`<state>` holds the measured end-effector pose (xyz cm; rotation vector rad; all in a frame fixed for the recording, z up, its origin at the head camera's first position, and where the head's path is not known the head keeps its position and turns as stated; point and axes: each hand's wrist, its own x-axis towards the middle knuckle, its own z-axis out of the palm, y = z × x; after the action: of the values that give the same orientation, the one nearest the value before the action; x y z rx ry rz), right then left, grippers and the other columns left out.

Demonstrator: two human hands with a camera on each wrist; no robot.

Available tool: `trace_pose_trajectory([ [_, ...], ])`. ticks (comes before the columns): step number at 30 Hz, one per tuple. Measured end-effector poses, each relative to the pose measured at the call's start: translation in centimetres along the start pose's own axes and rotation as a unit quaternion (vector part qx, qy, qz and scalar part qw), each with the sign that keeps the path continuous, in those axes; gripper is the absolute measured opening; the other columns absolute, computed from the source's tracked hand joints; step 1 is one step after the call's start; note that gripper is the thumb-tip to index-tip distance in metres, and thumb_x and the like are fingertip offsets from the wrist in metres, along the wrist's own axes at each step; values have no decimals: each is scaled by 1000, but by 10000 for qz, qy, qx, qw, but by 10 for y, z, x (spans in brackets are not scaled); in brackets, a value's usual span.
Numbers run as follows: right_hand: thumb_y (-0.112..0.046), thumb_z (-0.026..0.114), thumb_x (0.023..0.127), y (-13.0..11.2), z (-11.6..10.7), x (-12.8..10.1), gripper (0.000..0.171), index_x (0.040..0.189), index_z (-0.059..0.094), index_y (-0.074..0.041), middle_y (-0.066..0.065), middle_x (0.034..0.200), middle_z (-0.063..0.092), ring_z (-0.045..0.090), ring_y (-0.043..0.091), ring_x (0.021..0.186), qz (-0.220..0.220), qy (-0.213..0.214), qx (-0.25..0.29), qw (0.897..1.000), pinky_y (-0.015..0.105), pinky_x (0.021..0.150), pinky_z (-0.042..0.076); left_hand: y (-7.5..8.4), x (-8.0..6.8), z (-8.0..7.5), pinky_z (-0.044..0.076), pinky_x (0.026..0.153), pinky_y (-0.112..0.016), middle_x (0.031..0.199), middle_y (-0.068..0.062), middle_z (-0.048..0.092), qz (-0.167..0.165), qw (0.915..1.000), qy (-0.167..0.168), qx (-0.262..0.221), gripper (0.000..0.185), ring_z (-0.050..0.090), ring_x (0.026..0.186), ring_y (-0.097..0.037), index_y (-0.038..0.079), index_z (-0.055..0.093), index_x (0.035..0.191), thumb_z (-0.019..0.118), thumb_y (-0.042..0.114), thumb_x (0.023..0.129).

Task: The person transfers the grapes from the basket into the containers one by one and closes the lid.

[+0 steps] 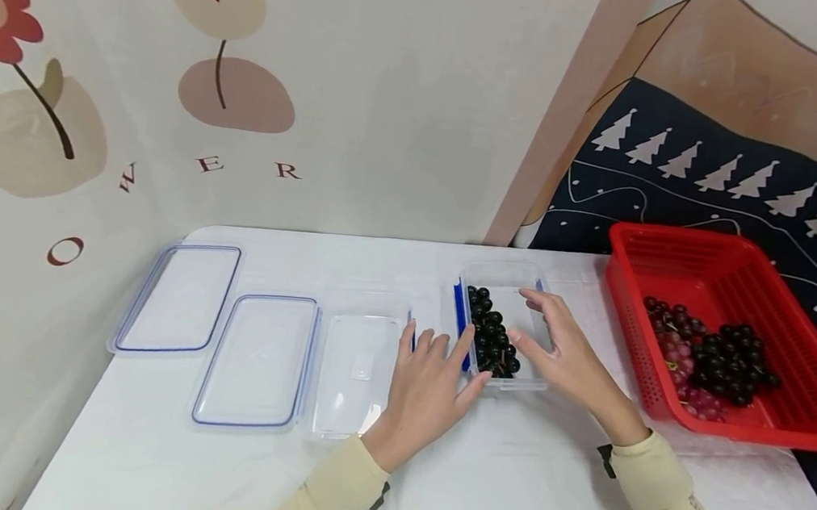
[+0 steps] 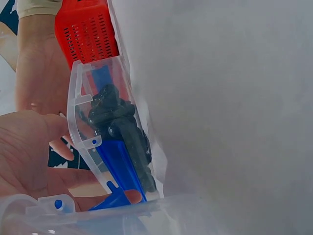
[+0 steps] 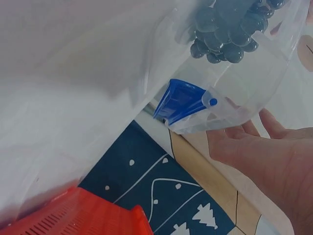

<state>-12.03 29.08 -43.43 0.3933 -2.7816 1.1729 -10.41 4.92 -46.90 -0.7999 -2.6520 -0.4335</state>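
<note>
A clear plastic box (image 1: 514, 384) with blue side latches (image 1: 459, 316) stands at the centre right of the white table. Dark grapes (image 1: 492, 335) in a bunch lie along its left half. My left hand (image 1: 425, 394) is at the box's left side, fingers spread, with the index fingertip by the wall and latch. Over the right half of the box is my right hand (image 1: 563, 354), thumb and fingers apart and nothing pinched between them. In the right wrist view, that hand (image 3: 259, 147) is beside the box's wall, near a blue latch (image 3: 181, 100).
Left of the grape box stands another clear box (image 1: 322, 361). Farther left lie two clear lids (image 1: 256, 363) with blue seals. A red basket (image 1: 716, 245) at the right holds black grapes (image 1: 730, 364) and reddish grapes (image 1: 673, 351). A printed cloth wall (image 1: 405, 125) rises behind the table.
</note>
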Motion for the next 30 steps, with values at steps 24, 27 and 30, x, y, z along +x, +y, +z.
trace_pose_trajectory([
  [24,-22,66,109,-5,-17,-6,69,168,36,-3,20,172,33,37,46,154,-340,288,248,9987,72,111,43,1,0,-2,32,120,-68,113,-16,78,-18,9999,155,-29,66,70,112,-38,11,64,153,63,58,107],
  [27,-20,66,108,-7,-20,-6,69,167,37,-3,21,170,35,39,48,152,-387,345,221,9984,73,109,44,1,0,-2,32,120,-68,113,-16,78,-29,9999,125,8,66,70,112,-38,11,63,154,62,58,107],
  [30,-20,67,108,-9,-24,-6,69,167,36,-3,22,169,35,40,49,151,-374,362,175,9985,74,108,45,1,-1,-2,31,121,-68,114,-16,78,-47,10000,73,1,67,70,113,-38,11,62,155,61,59,108],
])
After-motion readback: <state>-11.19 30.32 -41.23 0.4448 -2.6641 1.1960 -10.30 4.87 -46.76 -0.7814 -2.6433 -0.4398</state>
